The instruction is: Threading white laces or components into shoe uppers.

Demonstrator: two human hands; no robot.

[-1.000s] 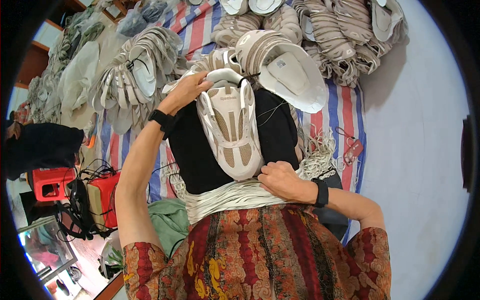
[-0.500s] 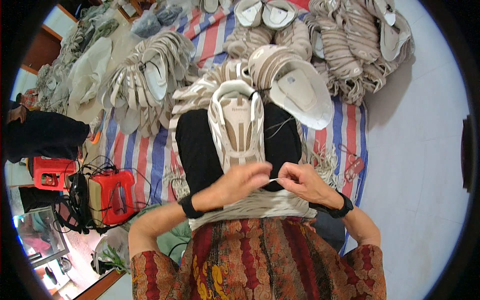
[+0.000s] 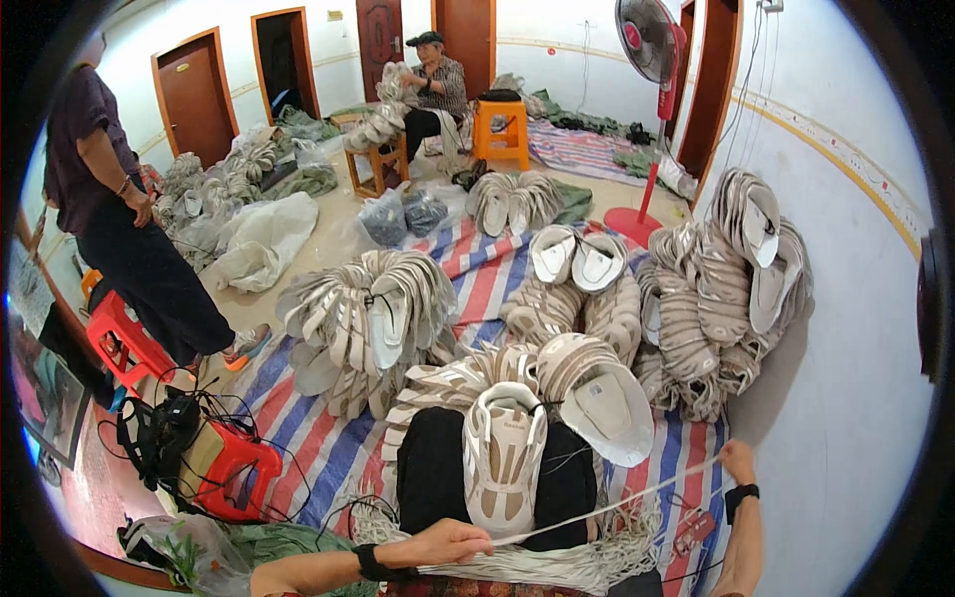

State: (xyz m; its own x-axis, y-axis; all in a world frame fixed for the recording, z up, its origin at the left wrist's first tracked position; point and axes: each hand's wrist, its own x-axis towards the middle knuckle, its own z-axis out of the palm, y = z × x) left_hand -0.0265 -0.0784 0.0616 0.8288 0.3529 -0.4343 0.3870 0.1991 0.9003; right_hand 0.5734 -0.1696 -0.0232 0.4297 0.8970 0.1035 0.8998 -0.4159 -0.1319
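Note:
A thin off-white shoelace [image 3: 625, 501] stretches taut and slanting between my two hands. My left hand [image 3: 453, 544] pinches its lower end just below the shoe upper. Out to the right and higher, my right hand [image 3: 737, 463] is closed on the other end. A beige and white shoe upper [image 3: 507, 453] lies on my black-clad lap [image 3: 430, 478], toe toward me, with no lace seen across its front. A thick bundle of pale laces [image 3: 557, 569] rests across my lap. Right beside the upper leans a nested stack of uppers [image 3: 604, 410] with a pale inner sole showing.
More bundled uppers [image 3: 363, 313] and stacked uppers [image 3: 711, 298] cover the striped sheet [image 3: 269, 398]. At left are red stools [image 3: 239, 473] with black cables and a standing person [image 3: 109, 199]. Farther back sit another person [image 3: 438, 85] handling uppers and a red fan [image 3: 649, 60].
My hands have moved from close together to wide apart, the right one going far right, drawing the lace out straight. The view has tilted up, showing more of the room.

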